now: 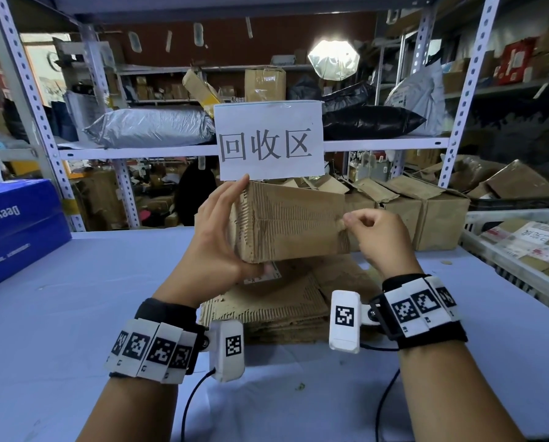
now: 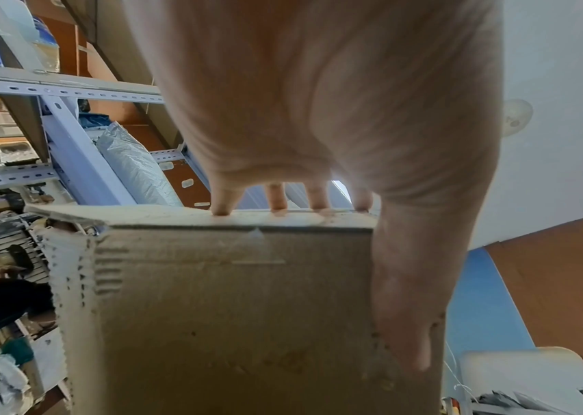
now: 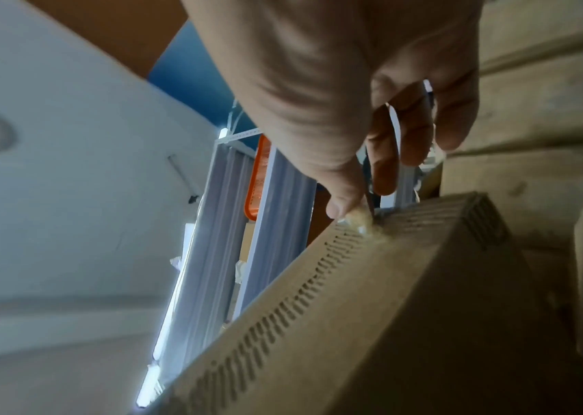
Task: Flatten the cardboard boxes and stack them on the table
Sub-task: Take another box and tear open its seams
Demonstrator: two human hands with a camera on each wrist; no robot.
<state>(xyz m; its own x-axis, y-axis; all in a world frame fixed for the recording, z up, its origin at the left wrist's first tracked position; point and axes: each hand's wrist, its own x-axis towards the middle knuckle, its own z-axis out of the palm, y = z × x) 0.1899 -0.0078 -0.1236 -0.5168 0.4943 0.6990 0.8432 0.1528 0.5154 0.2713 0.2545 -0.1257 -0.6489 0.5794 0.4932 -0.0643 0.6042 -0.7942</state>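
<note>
A worn brown cardboard box [image 1: 286, 224] is held up above the table, still in its box shape. My left hand [image 1: 219, 234] grips its left end, with the fingers [image 2: 220, 202] hooked over the far edge and the thumb [image 2: 411, 294] lying along the side. My right hand [image 1: 375, 234] pinches a small bit of tape [image 3: 357, 221] at the box's [image 3: 389, 309] right edge between thumb and forefinger. The other fingers are curled. Under the box a stack of flattened cardboard [image 1: 282, 301] lies on the blue table [image 1: 75, 314].
A blue carton [image 1: 18, 228] stands at the table's left. A white crate [image 1: 477, 247] with packages is at the right. More cardboard boxes [image 1: 426, 215] sit behind. A paper sign [image 1: 268, 140] hangs from the shelf rail just above the held box.
</note>
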